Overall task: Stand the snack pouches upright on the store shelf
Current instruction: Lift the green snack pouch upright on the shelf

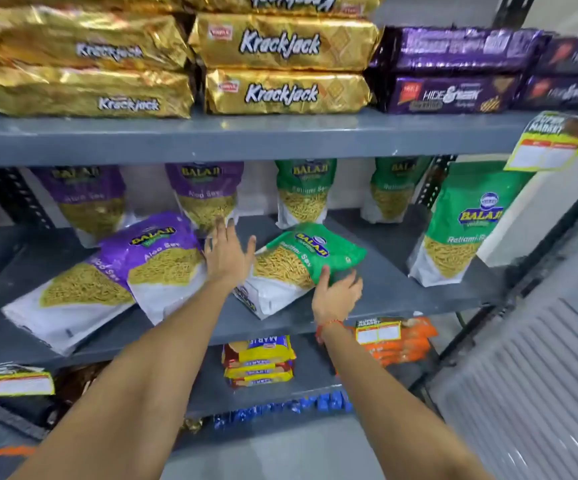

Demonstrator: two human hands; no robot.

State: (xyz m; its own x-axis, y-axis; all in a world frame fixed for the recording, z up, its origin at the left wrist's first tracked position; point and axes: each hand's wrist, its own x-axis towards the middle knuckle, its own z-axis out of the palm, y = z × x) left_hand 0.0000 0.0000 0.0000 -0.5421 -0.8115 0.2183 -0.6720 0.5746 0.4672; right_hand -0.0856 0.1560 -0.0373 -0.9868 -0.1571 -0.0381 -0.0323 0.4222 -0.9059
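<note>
Grey metal formed the middle shelf [401, 292], where a green Ratlami Sev pouch [301, 261] lay flat on its back at centre, with two purple Aloo Sev pouches [135, 268] lying flat toward nine o'clock and five more pouches upright from ten to three o'clock. The right hand [337, 294] rested on the green pouch's five o'clock edge, fingers curled around it. The left hand [227, 252] hung spread and released just at the pouch's ten o'clock side.

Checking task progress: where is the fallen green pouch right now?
The green pouch lies flat, centre of the middle shelf, between both hands, right of the fallen purple pouches.
</note>
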